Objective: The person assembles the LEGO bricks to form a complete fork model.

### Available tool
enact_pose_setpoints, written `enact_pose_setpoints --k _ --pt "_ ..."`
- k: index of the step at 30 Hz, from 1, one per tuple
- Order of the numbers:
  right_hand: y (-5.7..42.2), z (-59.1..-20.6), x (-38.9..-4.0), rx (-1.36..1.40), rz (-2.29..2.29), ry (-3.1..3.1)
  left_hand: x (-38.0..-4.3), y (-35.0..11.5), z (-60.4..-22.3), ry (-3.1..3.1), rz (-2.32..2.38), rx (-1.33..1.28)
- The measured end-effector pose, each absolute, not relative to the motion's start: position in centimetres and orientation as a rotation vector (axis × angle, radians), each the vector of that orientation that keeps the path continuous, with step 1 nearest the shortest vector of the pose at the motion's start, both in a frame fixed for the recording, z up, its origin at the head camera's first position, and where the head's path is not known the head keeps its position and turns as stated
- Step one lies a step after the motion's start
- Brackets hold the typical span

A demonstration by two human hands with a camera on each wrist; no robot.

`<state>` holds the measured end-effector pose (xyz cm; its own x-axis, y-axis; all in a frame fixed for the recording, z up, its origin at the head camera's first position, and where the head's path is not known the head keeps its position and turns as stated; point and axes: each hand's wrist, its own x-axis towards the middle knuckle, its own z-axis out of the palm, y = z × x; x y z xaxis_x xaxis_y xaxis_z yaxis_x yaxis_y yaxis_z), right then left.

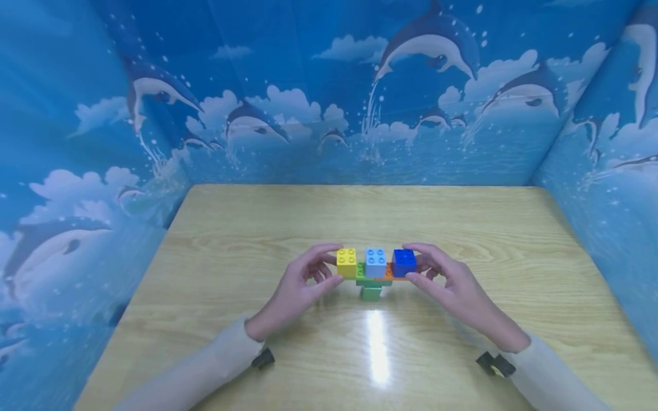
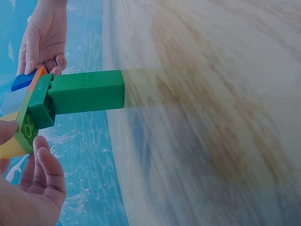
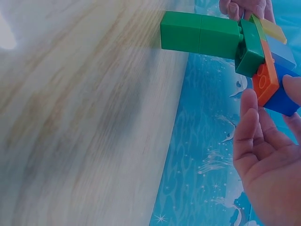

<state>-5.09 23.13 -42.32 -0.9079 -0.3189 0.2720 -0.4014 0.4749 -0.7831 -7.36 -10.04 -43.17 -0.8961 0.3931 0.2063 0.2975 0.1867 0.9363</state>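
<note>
A T-shaped toy brick structure stands upright on the table, its stem made of two stacked green bricks (image 2: 87, 92). A wider dark green brick (image 3: 250, 48) caps the stem and carries a light green brick (image 1: 360, 270) and an orange brick (image 3: 266, 75) side by side. Along the top sit a yellow brick (image 1: 346, 262), a light blue brick (image 1: 375, 262) and a dark blue brick (image 1: 404, 262), spaced apart. With thumb and index finger, my left hand (image 1: 307, 275) pinches the yellow brick at the left end. At the other end my right hand (image 1: 452, 279) pinches the dark blue brick.
The light wood table (image 1: 231, 228) lies under the structure and both forearms. A blue curtain (image 1: 308, 68) printed with dolphins rises behind its far edge and along both sides. A bright reflection shows on the wood in front of the stem.
</note>
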Motion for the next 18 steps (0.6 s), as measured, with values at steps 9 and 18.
enact_pose_setpoints --k 9,18 --pt "23.04 -42.94 -4.50 0.715 1.407 -2.517 -7.31 -10.28 -43.38 2.429 1.770 0.769" --pt "22.83 -43.36 -4.07 0.725 1.367 -2.469 -7.35 -10.41 -43.60 2.456 1.746 0.842"
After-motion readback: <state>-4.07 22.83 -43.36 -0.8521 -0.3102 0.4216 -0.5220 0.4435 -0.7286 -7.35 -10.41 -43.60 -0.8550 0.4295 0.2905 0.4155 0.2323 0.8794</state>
